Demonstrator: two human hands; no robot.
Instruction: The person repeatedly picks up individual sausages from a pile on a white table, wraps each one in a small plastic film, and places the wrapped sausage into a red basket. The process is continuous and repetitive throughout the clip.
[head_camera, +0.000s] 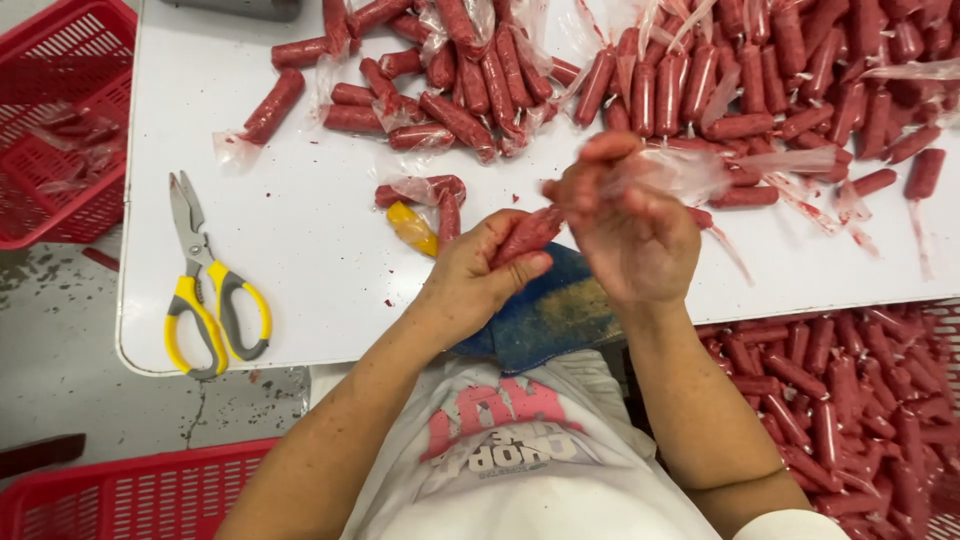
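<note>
The white table (300, 270) in front of me carries a wide heap of red sausages (700, 80), with a blue cloth (555, 315) at its near edge and yellow-handled scissors (205, 290) off to my left. My left hand (470, 280) is closed around one sausage (527, 236) above the cloth, while my right hand (630, 220) pinches its clear plastic casing (670, 170) between fingertips
</note>
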